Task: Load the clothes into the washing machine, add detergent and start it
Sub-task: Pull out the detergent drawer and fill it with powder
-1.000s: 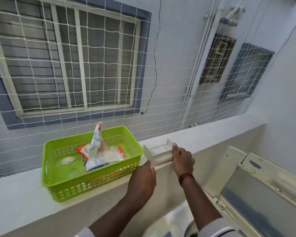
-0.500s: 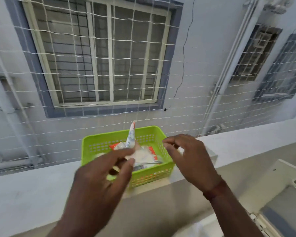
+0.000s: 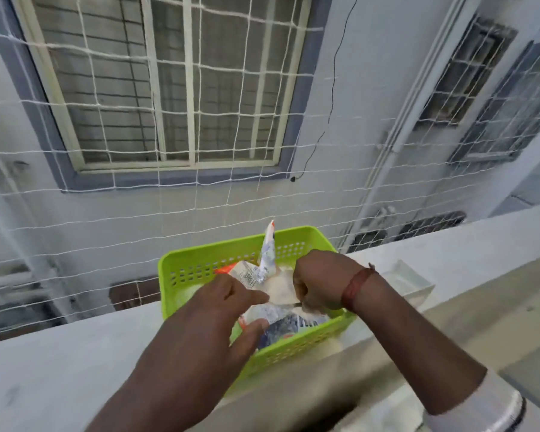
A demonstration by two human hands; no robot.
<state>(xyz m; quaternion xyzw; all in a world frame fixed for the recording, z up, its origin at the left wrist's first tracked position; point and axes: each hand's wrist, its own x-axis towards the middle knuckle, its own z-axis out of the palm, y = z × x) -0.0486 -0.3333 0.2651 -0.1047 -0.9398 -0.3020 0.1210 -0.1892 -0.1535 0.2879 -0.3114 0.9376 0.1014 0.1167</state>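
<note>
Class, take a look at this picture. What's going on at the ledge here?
A person works with both hands in the green basket on the ledge. The left hand grips the detergent packet lying in the basket. The right hand is curled tight at the packet's open top; what it grips, if anything, is too blurred to tell. A white tray sits on the ledge just right of the basket, untouched.
</note>
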